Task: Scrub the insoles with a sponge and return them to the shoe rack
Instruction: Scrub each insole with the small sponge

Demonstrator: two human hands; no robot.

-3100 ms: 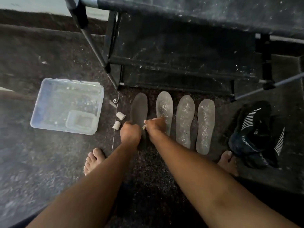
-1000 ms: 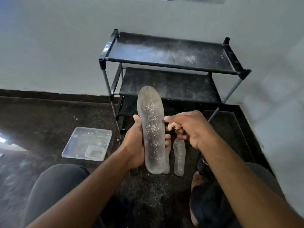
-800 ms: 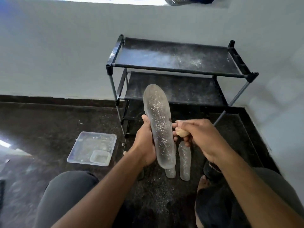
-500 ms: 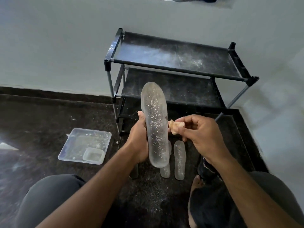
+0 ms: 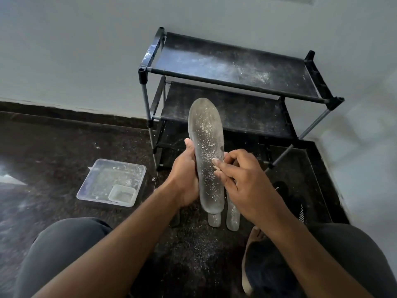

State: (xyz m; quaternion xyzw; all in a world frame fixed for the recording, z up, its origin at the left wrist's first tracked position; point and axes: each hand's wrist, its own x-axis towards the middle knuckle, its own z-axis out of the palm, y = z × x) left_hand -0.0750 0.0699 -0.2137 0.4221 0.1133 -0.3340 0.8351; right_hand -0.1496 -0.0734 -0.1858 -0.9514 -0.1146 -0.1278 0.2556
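Note:
My left hand (image 5: 185,177) grips a grey, speckled insole (image 5: 207,151) by its left edge and holds it upright in front of the black shoe rack (image 5: 234,81). My right hand (image 5: 240,179) has its fingers curled against the insole's right side at mid-length. Only a small pale bit of the sponge (image 5: 214,164) shows at the fingertips pressing on the insole. The heel ends of two more grey insoles (image 5: 233,216) lie on the floor below the held one.
A clear plastic tray (image 5: 111,181) with a small tub inside sits on the dark floor to the left of the rack. A black shoe (image 5: 297,203) lies on the right near my foot. My knees fill the bottom corners, and a pale wall stands behind and to the right.
The insole has been lifted off the floor and is now held upright in my left hand. My right hand has brought the sponge from beside the insole onto its surface.

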